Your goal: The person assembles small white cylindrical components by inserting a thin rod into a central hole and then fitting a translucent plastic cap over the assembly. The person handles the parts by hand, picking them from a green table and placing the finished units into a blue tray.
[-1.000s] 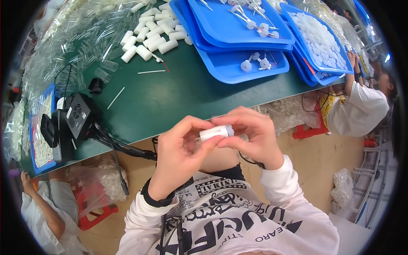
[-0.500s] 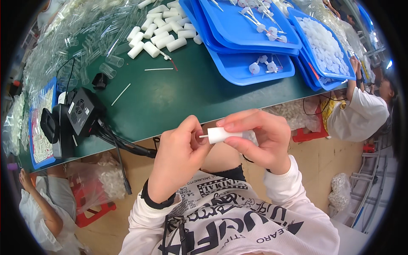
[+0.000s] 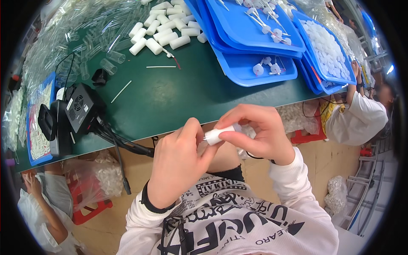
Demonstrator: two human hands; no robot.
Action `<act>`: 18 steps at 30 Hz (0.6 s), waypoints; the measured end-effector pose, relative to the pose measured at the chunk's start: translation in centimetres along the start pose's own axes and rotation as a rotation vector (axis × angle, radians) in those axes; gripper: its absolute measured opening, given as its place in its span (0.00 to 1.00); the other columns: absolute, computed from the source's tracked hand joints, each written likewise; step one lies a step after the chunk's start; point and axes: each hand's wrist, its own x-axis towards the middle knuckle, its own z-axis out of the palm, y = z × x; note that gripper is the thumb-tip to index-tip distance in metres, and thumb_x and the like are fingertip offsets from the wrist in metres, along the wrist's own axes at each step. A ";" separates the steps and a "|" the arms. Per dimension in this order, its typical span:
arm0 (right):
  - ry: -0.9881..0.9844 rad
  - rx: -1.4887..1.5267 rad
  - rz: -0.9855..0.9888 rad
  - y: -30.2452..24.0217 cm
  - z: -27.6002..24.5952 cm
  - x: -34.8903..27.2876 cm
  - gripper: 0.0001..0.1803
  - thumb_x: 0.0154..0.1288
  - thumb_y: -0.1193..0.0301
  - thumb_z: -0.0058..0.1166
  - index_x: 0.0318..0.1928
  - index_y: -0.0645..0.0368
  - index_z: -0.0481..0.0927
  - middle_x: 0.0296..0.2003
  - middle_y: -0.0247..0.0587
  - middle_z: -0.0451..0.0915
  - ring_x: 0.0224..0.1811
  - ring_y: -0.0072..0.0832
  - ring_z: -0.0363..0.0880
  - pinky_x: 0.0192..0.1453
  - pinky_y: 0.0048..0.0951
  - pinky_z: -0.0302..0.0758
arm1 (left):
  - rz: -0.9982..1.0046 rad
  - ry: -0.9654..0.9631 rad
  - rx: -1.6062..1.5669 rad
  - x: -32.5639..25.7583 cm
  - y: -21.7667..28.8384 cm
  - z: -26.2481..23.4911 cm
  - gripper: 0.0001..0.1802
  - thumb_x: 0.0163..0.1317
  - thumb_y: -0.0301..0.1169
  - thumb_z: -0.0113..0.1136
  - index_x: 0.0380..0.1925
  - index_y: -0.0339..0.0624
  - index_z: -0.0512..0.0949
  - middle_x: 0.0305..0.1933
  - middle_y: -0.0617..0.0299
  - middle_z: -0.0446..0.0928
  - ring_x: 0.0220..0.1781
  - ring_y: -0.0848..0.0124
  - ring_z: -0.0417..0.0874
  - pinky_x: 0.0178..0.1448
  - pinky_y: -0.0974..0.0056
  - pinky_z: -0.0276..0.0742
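Between my hands, over the table's near edge, is a small white cylinder (image 3: 216, 135), tilted with its right end higher. My right hand (image 3: 260, 131) grips it with thumb and fingers, and something clear and whitish shows behind its right end. My left hand (image 3: 179, 155) is closed around the left end, its thumb touching the cylinder's underside. Only a short white tip shows there, and the left fingertips are partly hidden. Further back on the table lies a group of similar white cylinders (image 3: 179, 41), one with a small white piece and a red wire at its end.
Clear plastic tubes (image 3: 117, 25) are heaped at the back left of the green table (image 3: 170, 95). Two thin white sticks (image 3: 161, 66) lie nearer. Blue trays (image 3: 250, 75) with white parts stand at right. A black device (image 3: 83, 108) with cables is at left. Other people sit at both sides.
The thin stick jutting from the cylinder's left end is now mostly out of sight. The cylinder has tilted, its right end up, and my left fingers have closed in on it.
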 end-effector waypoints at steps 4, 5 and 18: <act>0.047 0.054 0.114 0.2 -0.3 -0.1 0.09 0.56 0.74 0.58 0.36 0.65 0.79 0.32 0.39 0.81 0.33 0.23 0.80 0.38 0.21 0.75 | 0.013 -0.011 -0.208 -0.1 0.0 -0.2 0.11 0.51 0.25 0.62 0.33 0.35 0.72 0.26 0.55 0.73 0.24 0.66 0.75 0.26 0.66 0.68; 0.060 0.115 0.122 0.5 0.1 -0.4 0.10 0.56 0.75 0.58 0.39 0.65 0.79 0.33 0.39 0.81 0.34 0.22 0.80 0.39 0.21 0.75 | -0.017 -0.054 -0.252 -0.1 0.1 -0.4 0.11 0.52 0.25 0.61 0.35 0.36 0.72 0.29 0.54 0.74 0.26 0.63 0.77 0.28 0.64 0.70; 0.115 0.079 0.044 0.3 0.2 -3.9 0.17 0.49 0.78 0.62 0.43 0.59 0.82 0.31 0.41 0.83 0.29 0.22 0.80 0.32 0.19 0.73 | 0.331 0.041 -0.172 -1.5 0.1 1.0 0.18 0.49 0.21 0.62 0.42 0.33 0.74 0.33 0.56 0.74 0.27 0.63 0.77 0.29 0.65 0.72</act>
